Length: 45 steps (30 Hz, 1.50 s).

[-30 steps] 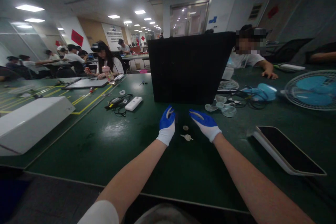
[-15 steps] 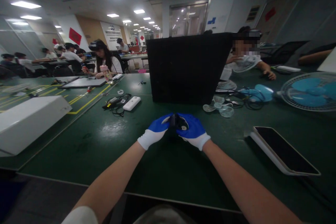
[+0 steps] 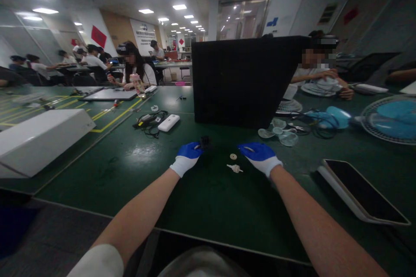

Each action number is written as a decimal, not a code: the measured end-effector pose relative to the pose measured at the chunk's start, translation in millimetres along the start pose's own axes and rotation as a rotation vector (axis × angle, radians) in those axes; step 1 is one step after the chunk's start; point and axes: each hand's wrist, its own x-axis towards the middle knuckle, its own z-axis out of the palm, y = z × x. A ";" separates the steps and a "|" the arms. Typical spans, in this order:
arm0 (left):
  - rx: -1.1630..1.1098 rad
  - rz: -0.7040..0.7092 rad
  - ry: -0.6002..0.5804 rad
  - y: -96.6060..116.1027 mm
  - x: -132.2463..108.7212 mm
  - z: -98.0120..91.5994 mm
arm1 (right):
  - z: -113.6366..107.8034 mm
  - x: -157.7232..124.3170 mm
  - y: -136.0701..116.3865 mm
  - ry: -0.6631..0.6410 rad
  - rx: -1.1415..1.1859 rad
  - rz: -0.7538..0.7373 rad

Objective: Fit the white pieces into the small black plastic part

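In a blue-and-white work glove, my left hand (image 3: 189, 153) is closed on a small black part (image 3: 206, 141), held over the green table. My right hand (image 3: 260, 156), gloved the same way, is to the right with its fingers curled together; whatever they may hold is hidden. Between my hands lies a small cream disc (image 3: 233, 156) with a central hole, close to the right fingertips. Nearer to me on the tabletop is a small whitish part on a thin shaft (image 3: 236, 169). Neither hand touches these two pieces.
A large black box-shaped object (image 3: 242, 82) stands ahead. Clear fan blades (image 3: 279, 132) and a blue fan (image 3: 390, 117) are at right, by a phone-like device (image 3: 364, 190). A white device (image 3: 169, 123), cables (image 3: 149, 121) and a white box (image 3: 45, 143) are left. Other people sit beyond.
My hands have moved apart. The black part stays in my left hand, while the cream disc and the shafted part now show on the table between them. The view has shifted slightly.
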 end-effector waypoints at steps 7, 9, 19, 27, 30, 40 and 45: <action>0.067 -0.008 -0.041 -0.4 0.1 5.7 | 13.1 3.4 -16.6 -0.181 -0.265 -0.001; 0.111 0.024 -0.053 2.9 -2.2 4.2 | 16.3 5.4 -18.1 -0.181 -0.287 -0.006; 0.257 0.137 -0.093 13.1 -10.2 5.4 | 8.4 0.1 -17.3 0.048 0.203 0.028; 0.239 0.278 -0.075 17.1 -13.9 13.8 | 21.2 -20.7 -67.8 0.255 0.295 -0.335; 0.205 0.357 -0.060 16.6 -15.3 17.6 | 32.7 -18.5 -70.7 0.248 0.268 -0.347; 0.136 0.374 -0.033 12.6 -16.7 25.9 | 40.6 -16.2 -69.8 0.364 0.192 -0.219; 0.117 0.378 -0.064 13.9 -17.6 24.0 | 35.3 -16.1 -70.6 0.320 0.270 -0.260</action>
